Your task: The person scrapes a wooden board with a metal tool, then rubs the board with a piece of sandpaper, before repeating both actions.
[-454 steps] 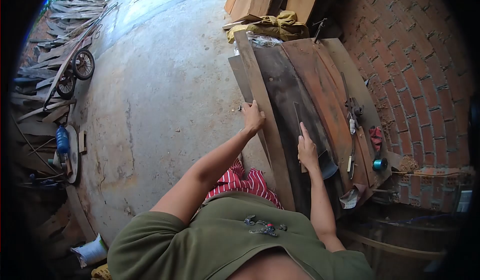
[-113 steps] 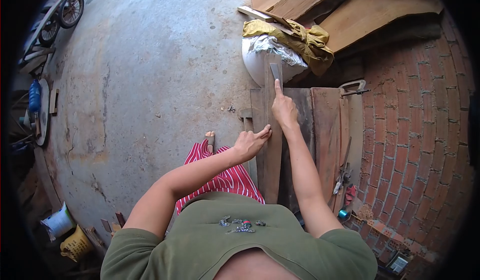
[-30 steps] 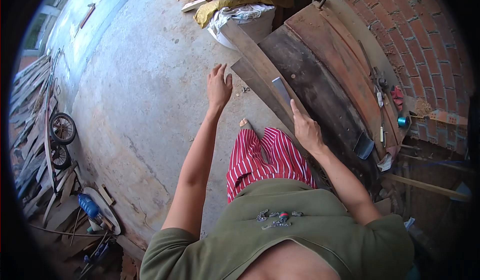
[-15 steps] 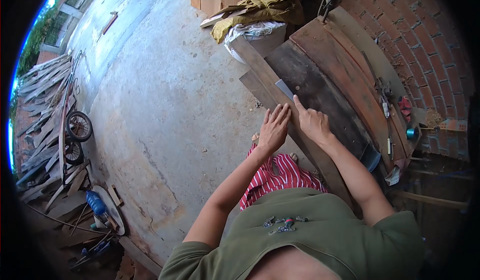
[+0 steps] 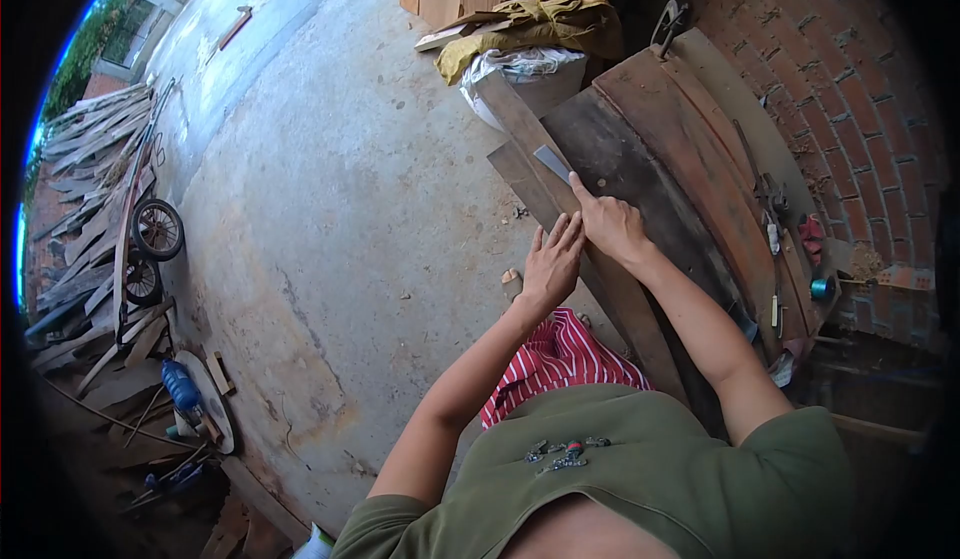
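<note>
Blade, flat and pale-edged (image 5: 551,162), is in the right hand (image 5: 615,227); we note the forefinger laid along it and the other fingers curled round its near end, the grip itself hidden under the palm. It lies over the narrow plank (image 5: 522,119), its tip toward that plank's left edge. We find the left hand (image 5: 553,259) unclenched and grasping nothing, fingers straight and resting on the plank just beside the right hand; how hard it presses we cannot tell. The plank runs slantwise along the left margin of the stack, its far end reaching the white sack (image 5: 530,84). A grey board (image 5: 518,174) juts out past its left edge. To the right we record a dark board (image 5: 640,164), then a reddish board (image 5: 675,119), with a clamp (image 5: 668,31) at the far corner. Loose tools (image 5: 770,199) line the right side near the brick wall (image 5: 830,109), leaving little room there. Leftward, we observe wide concrete floor (image 5: 330,189), with free space for the left elbow.
</note>
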`<state>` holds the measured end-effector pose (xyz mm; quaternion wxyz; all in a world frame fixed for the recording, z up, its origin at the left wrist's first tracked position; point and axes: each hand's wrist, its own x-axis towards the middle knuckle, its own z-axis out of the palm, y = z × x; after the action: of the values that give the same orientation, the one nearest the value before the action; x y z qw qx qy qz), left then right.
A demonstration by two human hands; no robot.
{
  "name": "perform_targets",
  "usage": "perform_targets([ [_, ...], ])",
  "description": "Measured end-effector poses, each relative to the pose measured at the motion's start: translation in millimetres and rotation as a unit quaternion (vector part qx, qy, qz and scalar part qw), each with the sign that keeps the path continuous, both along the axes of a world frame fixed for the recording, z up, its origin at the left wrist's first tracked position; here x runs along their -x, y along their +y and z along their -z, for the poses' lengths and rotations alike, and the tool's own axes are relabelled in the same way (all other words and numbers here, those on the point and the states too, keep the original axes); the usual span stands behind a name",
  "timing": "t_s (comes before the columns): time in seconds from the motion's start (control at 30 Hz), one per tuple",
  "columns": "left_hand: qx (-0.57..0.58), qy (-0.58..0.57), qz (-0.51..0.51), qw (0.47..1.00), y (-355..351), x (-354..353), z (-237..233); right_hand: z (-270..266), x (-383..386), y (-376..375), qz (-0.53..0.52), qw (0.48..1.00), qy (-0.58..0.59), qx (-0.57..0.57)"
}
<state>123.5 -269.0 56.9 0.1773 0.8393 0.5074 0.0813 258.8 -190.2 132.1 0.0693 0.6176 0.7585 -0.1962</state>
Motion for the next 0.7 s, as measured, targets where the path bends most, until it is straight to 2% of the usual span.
perform_targets([
  [0.1,0.009,-0.001,0.004,1.0,1,1,-1,5,4,5,0.005,1.0,0.0,0.02],
  [0.23,-0.009,0.007,0.015,1.0,3,5,-5,28,46,87,0.002,0.998,0.018,-0.059],
  [0.33,0.008,0.006,0.02,1.0,5,6,-7,26,44,88,-0.003,0.998,0.021,-0.062],
  [0.47,0.026,-0.004,0.02,0.999,5,5,-6,0,6,5,0.017,1.0,-0.01,0.008],
  [0.53,0.025,-0.005,0.019,0.999,6,7,-6,-6,-1,-13,0.019,0.999,-0.019,0.027],
  [0.63,0.024,0.005,0.03,0.999,8,7,-7,-12,11,9,0.017,1.0,-0.012,0.024],
  [0.7,0.027,0.012,0.041,0.999,9,9,-9,9,28,55,0.012,1.0,0.011,-0.025],
])
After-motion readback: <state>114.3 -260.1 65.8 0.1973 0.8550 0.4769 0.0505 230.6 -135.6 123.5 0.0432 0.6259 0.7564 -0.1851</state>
